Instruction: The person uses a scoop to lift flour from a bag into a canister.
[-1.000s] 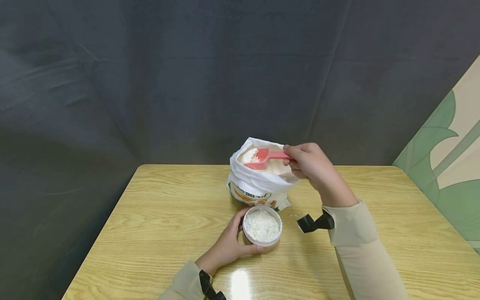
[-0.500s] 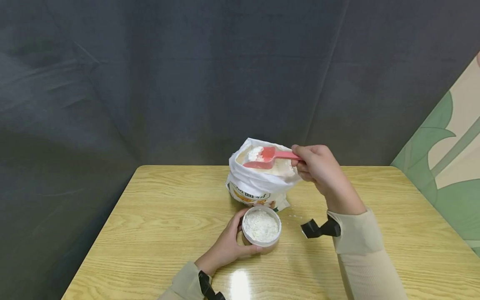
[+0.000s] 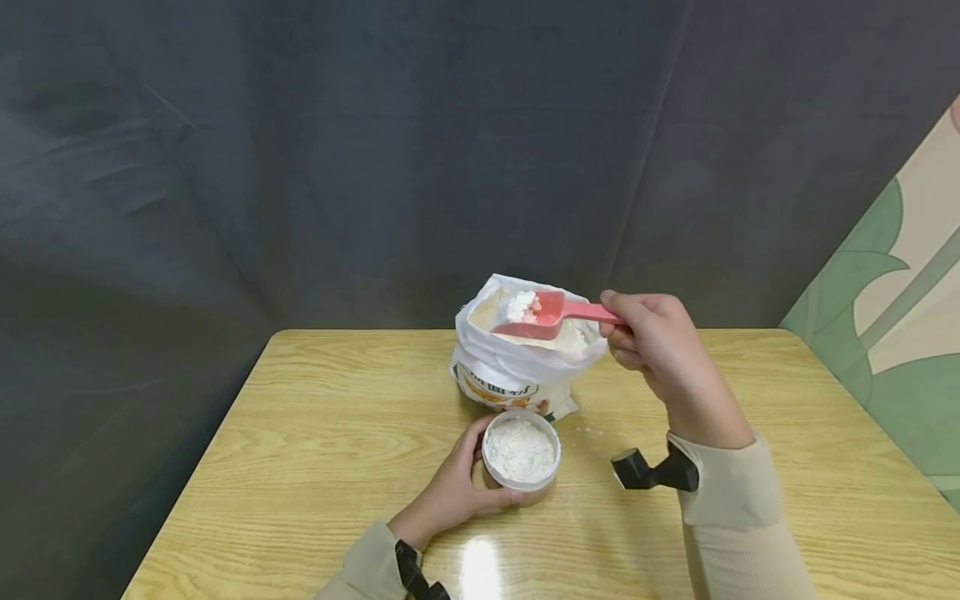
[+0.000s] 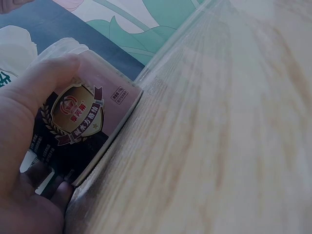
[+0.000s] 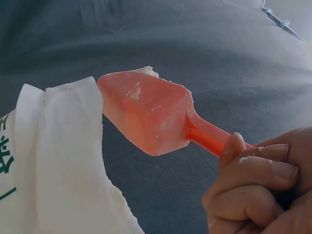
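My right hand (image 3: 660, 350) grips the handle of a red scoop (image 3: 551, 315) that carries a heap of white powder (image 3: 519, 307). The scoop is above the mouth of an open white bag (image 3: 502, 354), which has pale powder inside. From the right wrist view, the scoop (image 5: 151, 112) shows its underside, dusted white, close to the bag's folded rim (image 5: 73, 131). My left hand (image 3: 457, 492) holds a round jar (image 3: 522, 450) of white powder, thumb on its near side and fingers round the far side. In the left wrist view the labelled jar (image 4: 83, 112) stands on the table.
The wooden table (image 3: 337, 433) carries the bag and the jar, close together. Specks of powder (image 3: 591, 431) lie right of the bag. A dark curtain (image 3: 450, 167) hangs behind the table, and a patterned panel (image 3: 892, 292) stands at the right.
My right hand has moved to the right and slightly down, drawing the loaded scoop rightward over the bag's mouth. My left hand and the jar stay nearly in place.
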A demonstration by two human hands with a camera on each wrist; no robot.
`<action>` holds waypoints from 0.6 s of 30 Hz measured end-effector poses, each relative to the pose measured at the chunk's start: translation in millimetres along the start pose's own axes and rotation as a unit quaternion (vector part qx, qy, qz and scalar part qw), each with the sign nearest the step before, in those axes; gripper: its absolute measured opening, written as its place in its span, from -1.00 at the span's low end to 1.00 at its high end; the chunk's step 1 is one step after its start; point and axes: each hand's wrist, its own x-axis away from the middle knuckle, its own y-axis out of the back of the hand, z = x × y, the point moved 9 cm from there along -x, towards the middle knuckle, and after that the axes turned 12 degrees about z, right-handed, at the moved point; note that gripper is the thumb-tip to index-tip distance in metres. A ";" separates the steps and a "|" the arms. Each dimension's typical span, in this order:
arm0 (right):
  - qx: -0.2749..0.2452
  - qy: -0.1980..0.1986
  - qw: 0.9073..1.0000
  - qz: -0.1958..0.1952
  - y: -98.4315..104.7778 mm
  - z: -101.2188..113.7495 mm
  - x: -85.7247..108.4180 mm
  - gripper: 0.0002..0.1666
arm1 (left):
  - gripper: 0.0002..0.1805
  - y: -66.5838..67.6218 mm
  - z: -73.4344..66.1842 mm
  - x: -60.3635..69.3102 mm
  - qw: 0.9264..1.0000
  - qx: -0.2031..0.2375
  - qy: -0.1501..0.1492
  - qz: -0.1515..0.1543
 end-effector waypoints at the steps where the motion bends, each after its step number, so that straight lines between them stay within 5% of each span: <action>1: -0.004 0.002 1.000 0.000 -0.3 0.3 1.8 -0.46 | 0.09 0.1 -0.1 0.0 1.000 0.000 -0.001 0.000; 18: -0.027 0.062 0.997 0.025 -8.6 -6.7 34.4 -0.42 | 0.13 3.0 -0.8 1.0 1.000 -0.004 -0.004 -0.006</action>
